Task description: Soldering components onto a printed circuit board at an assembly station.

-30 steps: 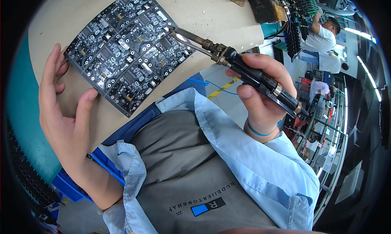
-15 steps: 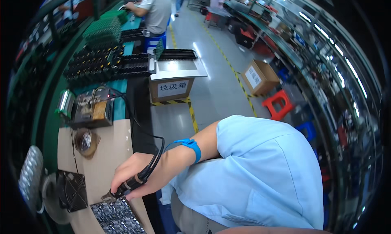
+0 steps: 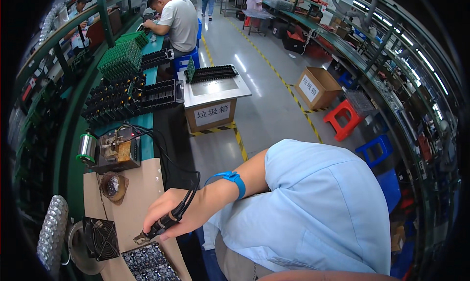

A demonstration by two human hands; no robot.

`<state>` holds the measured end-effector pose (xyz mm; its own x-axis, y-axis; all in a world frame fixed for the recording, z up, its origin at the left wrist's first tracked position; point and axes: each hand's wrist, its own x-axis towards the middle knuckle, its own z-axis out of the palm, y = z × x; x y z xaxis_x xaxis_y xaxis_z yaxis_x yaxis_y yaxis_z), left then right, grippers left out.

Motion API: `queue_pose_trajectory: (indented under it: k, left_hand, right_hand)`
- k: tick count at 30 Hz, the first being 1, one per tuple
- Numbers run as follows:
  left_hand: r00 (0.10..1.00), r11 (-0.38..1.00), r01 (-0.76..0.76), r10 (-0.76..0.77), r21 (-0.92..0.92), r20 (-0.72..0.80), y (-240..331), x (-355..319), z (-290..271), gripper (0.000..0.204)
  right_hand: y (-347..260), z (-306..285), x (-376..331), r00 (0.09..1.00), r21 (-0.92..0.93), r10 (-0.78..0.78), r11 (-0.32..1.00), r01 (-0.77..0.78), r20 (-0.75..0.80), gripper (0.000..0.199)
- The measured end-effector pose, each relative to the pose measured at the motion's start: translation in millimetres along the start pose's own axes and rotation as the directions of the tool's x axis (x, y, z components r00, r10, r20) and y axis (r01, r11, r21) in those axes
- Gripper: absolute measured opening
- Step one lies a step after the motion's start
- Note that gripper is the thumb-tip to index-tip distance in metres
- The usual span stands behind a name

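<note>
My right hand grips a black soldering iron by its handle, with the tip pointing down-left. The tip sits just above the top edge of a dark circuit board panel lying on the beige work mat. A black cable runs from the iron up to the soldering station. A blue strap circles my right wrist. My left hand is out of view.
A small black fan and a silver flexible duct stand left of the board. A tip cleaner, a solder spool and racks of boards line the bench. Beyond are a metal stand, cardboard boxes, stools and seated people.
The view has swung away from the board toward the aisle. My left hand, which lay flat beside the board, has left the picture. My right hand still holds the iron near the board.
</note>
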<state>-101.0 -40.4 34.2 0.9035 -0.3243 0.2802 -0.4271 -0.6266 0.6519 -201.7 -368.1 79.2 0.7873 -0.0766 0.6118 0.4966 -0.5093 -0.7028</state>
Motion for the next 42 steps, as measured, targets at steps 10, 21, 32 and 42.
queue_pose_trajectory:
  k: [10, 21, 32, 42]
  left_hand:
    - [0.999, 0.994, -0.007, 0.013, -0.111, 0.050, -50.5, -2.6, 13.6, 0.064]
    - [0.996, 0.998, 0.063, -0.065, -0.021, -0.064, -26.5, 9.0, 23.0, 0.065]
    - [0.995, 0.996, 0.079, -0.081, -0.033, -0.063, -27.4, 8.3, 23.6, 0.065]
    - [0.994, 0.996, 0.081, -0.084, -0.044, -0.071, -26.7, 7.3, 26.9, 0.065]
  right_hand:
    - [-12.6, -23.6, -2.7, 0.988, -0.066, 0.136, 0.989, -0.131, 0.077, 0.037]
    - [1.1, -11.9, -17.1, 0.951, -0.060, 0.304, 0.952, -0.300, 0.065, 0.040]
    - [-4.6, -6.9, -8.2, 0.942, -0.167, 0.193, 0.974, -0.150, 0.275, 0.042]
    - [0.2, -4.6, -5.8, 0.930, -0.188, 0.188, 0.973, -0.133, 0.316, 0.042]
